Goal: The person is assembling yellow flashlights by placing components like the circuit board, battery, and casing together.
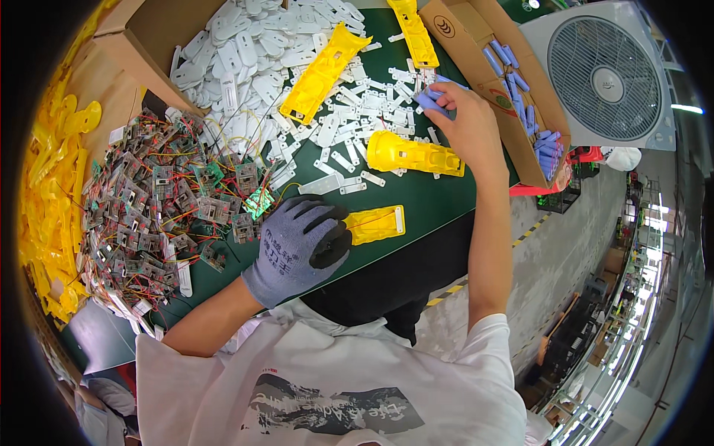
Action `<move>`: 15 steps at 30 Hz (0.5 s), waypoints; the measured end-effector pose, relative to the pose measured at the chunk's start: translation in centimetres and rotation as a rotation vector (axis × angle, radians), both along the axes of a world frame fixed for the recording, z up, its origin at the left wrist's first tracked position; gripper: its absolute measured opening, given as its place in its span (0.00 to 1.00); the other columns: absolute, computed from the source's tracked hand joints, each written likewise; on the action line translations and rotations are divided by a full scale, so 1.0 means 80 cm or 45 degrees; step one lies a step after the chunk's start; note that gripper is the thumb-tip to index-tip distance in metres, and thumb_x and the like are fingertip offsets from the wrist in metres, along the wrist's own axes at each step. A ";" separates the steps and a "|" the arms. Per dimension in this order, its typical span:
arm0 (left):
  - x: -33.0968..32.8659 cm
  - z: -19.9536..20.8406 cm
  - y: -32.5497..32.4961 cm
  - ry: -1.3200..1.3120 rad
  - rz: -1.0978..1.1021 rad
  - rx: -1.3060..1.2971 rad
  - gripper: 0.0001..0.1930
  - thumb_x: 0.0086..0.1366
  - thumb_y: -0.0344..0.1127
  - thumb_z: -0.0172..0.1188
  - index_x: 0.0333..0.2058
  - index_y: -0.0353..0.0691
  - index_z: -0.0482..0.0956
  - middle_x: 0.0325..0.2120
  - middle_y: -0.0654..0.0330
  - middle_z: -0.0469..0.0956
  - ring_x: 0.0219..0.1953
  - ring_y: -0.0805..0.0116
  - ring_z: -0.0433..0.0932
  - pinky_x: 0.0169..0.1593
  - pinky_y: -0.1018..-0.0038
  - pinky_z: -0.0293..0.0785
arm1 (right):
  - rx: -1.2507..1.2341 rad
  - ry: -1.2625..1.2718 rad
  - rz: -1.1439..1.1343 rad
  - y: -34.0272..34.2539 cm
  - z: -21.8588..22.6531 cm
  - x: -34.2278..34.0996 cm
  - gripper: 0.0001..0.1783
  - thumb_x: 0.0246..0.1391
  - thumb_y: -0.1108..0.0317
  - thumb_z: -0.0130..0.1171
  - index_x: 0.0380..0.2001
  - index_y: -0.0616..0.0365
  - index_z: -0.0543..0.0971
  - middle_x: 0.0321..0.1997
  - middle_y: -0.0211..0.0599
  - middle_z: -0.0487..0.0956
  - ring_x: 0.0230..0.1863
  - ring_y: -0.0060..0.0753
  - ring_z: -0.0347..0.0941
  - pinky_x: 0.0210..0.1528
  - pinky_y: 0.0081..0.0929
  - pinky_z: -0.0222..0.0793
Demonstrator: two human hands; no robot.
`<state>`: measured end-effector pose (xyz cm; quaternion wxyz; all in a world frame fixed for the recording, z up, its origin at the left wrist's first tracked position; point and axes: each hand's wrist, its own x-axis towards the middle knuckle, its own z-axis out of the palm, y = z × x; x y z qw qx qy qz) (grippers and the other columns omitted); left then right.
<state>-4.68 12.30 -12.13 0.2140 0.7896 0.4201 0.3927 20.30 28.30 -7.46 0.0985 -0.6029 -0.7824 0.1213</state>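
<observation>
My left hand (pixel 301 241), in a grey-blue glove with black fingertips, is closed on one end of a yellow plastic housing (pixel 381 225) at the table's near edge. The glove hides that end. My bare right hand (pixel 470 123) reaches to the far right of the table, its thumb and fingers closed on a purple cylindrical battery (pixel 433 104). Close to that hand lies a yellow housing with a round head (pixel 390 152), and beyond it another yellow housing (pixel 413 33). A third, larger yellow housing (pixel 324 73) rests on the white parts.
Wired circuit boards (pixel 160 201) are heaped at left, beside piled yellow parts (pixel 56 208). White plastic pieces (pixel 249 44) spread across the green table (pixel 439 202). At right, a cardboard box (pixel 487 82) holds purple batteries, with a fan (pixel 606 78) beside it. Another cardboard box (pixel 141 56) stands far left.
</observation>
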 end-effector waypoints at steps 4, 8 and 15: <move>-0.002 0.001 0.000 -0.019 -0.008 -0.039 0.14 0.42 0.29 0.68 0.30 0.44 0.77 0.36 0.58 0.80 0.36 0.55 0.78 0.40 0.63 0.75 | 0.429 0.043 0.144 -0.015 -0.019 0.011 0.18 0.49 0.69 0.64 0.45 0.57 0.78 0.38 0.38 0.78 0.42 0.41 0.73 0.46 0.33 0.69; -0.001 -0.002 0.000 -0.015 0.025 0.007 0.14 0.42 0.31 0.68 0.30 0.45 0.76 0.35 0.59 0.79 0.35 0.57 0.78 0.40 0.64 0.74 | 0.815 0.279 0.119 -0.075 -0.004 0.004 0.16 0.47 0.72 0.65 0.42 0.58 0.79 0.39 0.39 0.78 0.43 0.41 0.72 0.46 0.33 0.68; -0.001 -0.009 0.000 0.034 0.016 0.049 0.14 0.43 0.36 0.68 0.30 0.45 0.76 0.35 0.59 0.79 0.35 0.58 0.78 0.40 0.64 0.74 | 0.507 0.679 0.394 -0.195 -0.037 -0.047 0.19 0.33 0.79 0.70 0.34 0.57 0.80 0.37 0.34 0.82 0.40 0.38 0.78 0.40 0.29 0.73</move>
